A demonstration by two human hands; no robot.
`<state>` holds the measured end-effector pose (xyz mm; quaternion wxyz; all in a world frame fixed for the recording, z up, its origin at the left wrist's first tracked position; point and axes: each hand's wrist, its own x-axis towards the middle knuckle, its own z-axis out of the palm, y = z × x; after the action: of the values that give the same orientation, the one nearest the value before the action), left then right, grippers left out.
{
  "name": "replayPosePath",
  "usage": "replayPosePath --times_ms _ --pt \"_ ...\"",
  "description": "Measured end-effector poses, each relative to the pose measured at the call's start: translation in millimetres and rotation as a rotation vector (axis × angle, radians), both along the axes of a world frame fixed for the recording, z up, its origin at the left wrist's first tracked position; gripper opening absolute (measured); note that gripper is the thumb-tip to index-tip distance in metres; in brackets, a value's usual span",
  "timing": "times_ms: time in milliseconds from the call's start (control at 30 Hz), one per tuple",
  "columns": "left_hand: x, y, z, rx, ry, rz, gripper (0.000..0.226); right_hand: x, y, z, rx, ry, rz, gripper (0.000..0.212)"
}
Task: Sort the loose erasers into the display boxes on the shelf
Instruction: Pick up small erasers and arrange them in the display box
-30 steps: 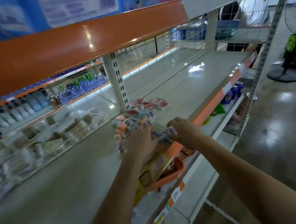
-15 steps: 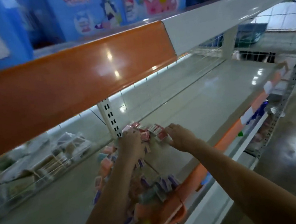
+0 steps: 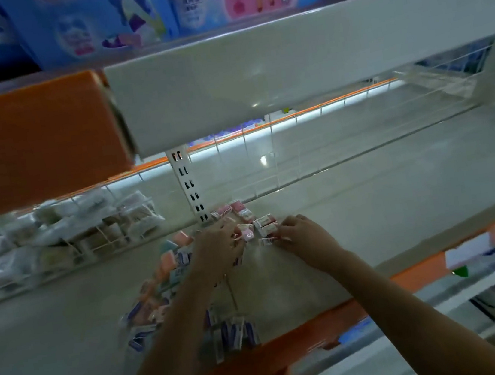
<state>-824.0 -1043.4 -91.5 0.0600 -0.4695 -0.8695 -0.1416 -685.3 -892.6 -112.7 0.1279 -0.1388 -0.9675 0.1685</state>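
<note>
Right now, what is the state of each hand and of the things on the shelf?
Left hand: fingers curled among the pink erasers.
Right hand: fingertips on a pink eraser.
Blue erasers: loose, near the shelf's front edge.
Shelf: bare on the right.
Wire basket: holds wrapped packs.

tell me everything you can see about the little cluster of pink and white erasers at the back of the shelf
The pink and white erasers are small rectangular blocks in printed red-pink and white wrappers, lying loose and at mixed angles on the pale shelf, just in front of the slotted white upright. The left hand reaches into the cluster's near side, the right hand has its fingertips at the rightmost pieces. Blur hides the print and whether either hand actually grips one.
</note>
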Motion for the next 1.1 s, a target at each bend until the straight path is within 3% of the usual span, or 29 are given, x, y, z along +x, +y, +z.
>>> replayPosePath --times_ms 133,300,400,533,667,833,967,1100 --pt "22 -18 11 0.176 -0.316 0.068 0.025 6 0 7 -0.218 0.087 0.011 0.025" --pt "46 -48 20 0.336 -0.904 0.194 0.013 9 -11 18 -0.684 0.051 0.129 0.016" --pt "56 -73 27 0.480 -1.068 0.285 0.012 5 -26 26 -0.827 0.010 0.217 0.018" --pt "69 -111 35 0.623 -1.121 0.409 0.009 -6 -63 41 -1.079 0.007 0.329 0.019" --pt "77 -163 34 0.687 -1.103 0.538 0.016 -19 -111 48 -1.125 -0.046 0.415 0.023" --pt "96 -244 32 0.771 -1.150 0.525 0.024 -32 -188 53 -1.200 -0.200 0.545 0.014" --pt "110 -319 34 0.790 -1.026 0.619 0.035 -41 -259 48 -0.994 -0.272 0.691 0.029" --pt "121 -399 40 0.738 -0.861 0.682 0.034 -47 -339 45 -0.830 -0.224 0.754 0.034"
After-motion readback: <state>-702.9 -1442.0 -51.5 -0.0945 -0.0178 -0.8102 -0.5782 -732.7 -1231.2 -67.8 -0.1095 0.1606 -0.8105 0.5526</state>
